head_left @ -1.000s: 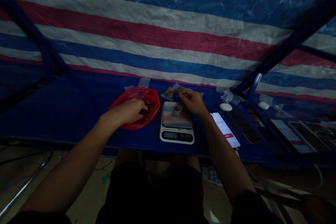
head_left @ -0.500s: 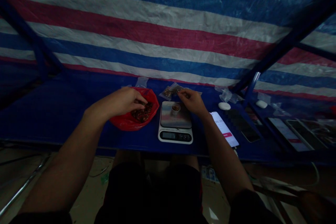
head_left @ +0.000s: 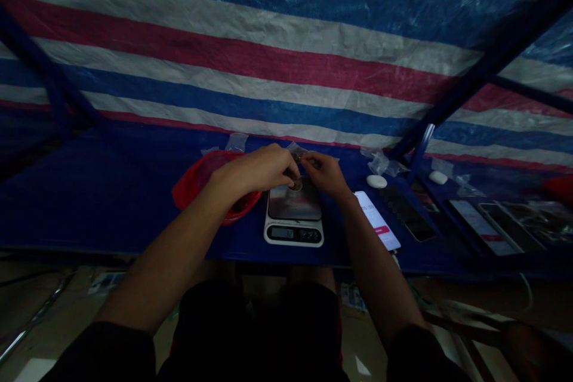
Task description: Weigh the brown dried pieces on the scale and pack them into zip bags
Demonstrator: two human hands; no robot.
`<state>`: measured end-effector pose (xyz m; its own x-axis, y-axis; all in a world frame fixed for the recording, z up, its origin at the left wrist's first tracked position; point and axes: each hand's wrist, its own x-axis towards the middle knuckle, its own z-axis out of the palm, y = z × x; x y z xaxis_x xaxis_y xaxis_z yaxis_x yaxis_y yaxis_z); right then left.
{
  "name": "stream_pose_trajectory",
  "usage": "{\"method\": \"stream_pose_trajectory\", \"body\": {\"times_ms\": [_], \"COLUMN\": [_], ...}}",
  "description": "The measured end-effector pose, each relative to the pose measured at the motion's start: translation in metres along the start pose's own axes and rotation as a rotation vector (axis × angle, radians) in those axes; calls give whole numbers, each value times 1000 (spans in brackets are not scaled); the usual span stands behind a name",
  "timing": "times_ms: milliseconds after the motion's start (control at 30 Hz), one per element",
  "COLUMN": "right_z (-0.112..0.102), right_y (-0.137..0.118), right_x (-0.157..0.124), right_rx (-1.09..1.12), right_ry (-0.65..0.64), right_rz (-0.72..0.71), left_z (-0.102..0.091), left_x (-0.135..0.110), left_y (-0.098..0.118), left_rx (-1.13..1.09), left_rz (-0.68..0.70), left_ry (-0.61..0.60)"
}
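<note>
My left hand (head_left: pixel 262 170) reaches over a digital kitchen scale (head_left: pixel 293 228), its fingers curled right above a small cup (head_left: pixel 294 187) on the platform. Whatever those fingers hold is hidden. My right hand (head_left: pixel 324 174) pinches at the edge of a small transparent plastic bag (head_left: pixel 296 150) behind the scale. Brown pieces lie in a red plastic bag (head_left: pixel 196 184) left of the scale, partly hidden by my left forearm.
Everything stands on a blue table (head_left: pixel 111 215) before a striped tarpaulin (head_left: pixel 268 71). To the right are a lit smartphone (head_left: pixel 376 221), a dark phone (head_left: pixel 407 213), a white oval object (head_left: pixel 376 181) and loose transparent bags (head_left: pixel 378 162). Further right lie more phones (head_left: pixel 481 227).
My left hand has left the red bag and moved right to above the cup. The red bag has shifted left. My right hand has barely moved.
</note>
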<state>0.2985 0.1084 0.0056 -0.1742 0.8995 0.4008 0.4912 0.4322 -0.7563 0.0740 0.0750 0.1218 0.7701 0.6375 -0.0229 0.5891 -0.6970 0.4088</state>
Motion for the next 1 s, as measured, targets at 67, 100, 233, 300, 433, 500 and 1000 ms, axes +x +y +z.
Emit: {"method": "stream_pose_trajectory", "body": {"times_ms": [67,100,233,300,433,500,1000], "right_z": [0,0,-4,-9,-24,-31,-46], "right_y": [0,0,-2,-4,-7,-9,-18], "right_x": [0,0,0,0,-3,-6,-9], "right_rx": [2,0,-7,26,44,8,-3], "right_ry": [0,-1,-15,-84,-285,-347,-374], "right_rz": [-1,1,2,-1,10,16,35], "left_z": [4,5,10,11,9,8,23], "left_x": [5,7,11,12,12,12,14], "left_y": [3,3,1,0,2,3,-3], "left_rx": [9,15,21,14,7,13,-21], "left_rz": [3,6,8,6,-28,-46,37], "left_ry": [-33,-46,-71,-73,-61,-70,77]}}
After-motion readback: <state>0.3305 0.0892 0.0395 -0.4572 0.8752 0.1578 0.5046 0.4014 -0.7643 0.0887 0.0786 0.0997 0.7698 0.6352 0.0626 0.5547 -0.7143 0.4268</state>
